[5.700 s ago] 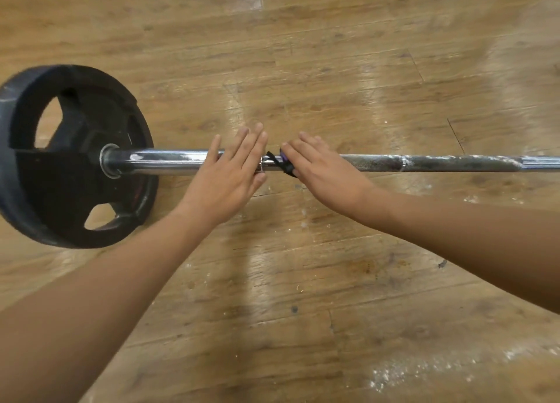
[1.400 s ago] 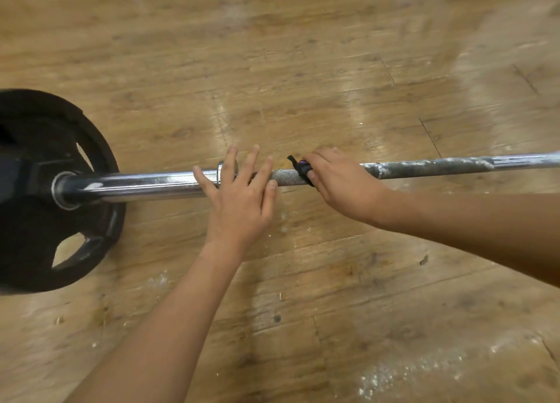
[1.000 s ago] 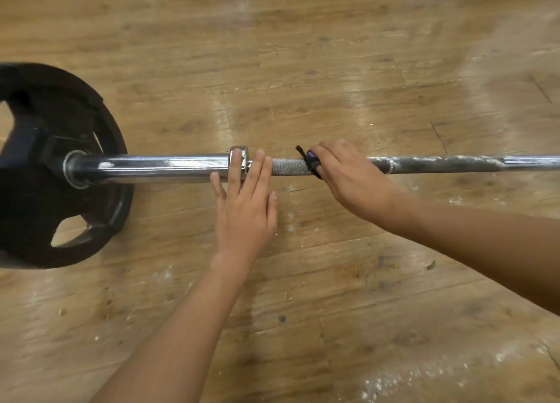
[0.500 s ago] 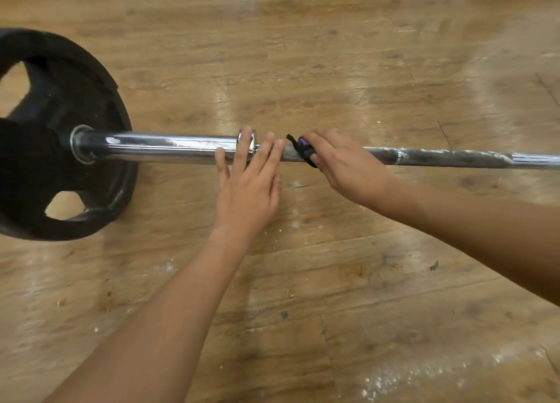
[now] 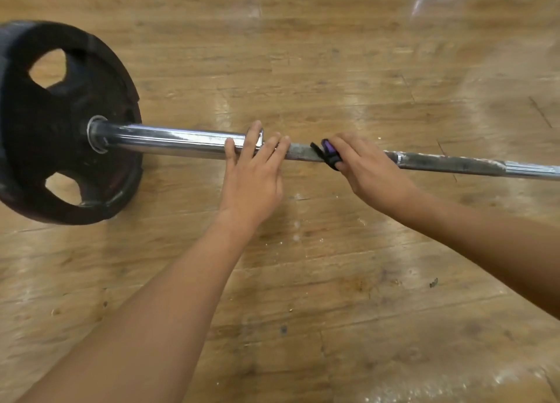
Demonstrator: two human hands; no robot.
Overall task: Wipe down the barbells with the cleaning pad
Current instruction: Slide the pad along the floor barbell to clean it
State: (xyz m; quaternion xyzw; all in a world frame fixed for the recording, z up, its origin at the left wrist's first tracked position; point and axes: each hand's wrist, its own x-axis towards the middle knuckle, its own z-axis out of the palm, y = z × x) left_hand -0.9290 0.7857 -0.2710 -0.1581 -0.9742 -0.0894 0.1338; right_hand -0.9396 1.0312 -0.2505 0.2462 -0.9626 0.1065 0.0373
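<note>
Wooden floor (image 5: 303, 69) is bearing the barbell (image 5: 169, 140): I am steadying its collar (image 5: 260, 136) with the left hand (image 5: 251, 175), fingers straight, and pinching the cleaning pad (image 5: 328, 157) onto the shaft (image 5: 303, 154) with the right hand (image 5: 369, 169), chalky metal beyond it seemingly awaiting wiping.

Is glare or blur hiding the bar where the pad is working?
Head view: no, the cleaning pad and grey shaft read fairly sharp. Head view: glare streaks the chrome sleeve and floor. Head view: the top right corner smears soft.
</note>
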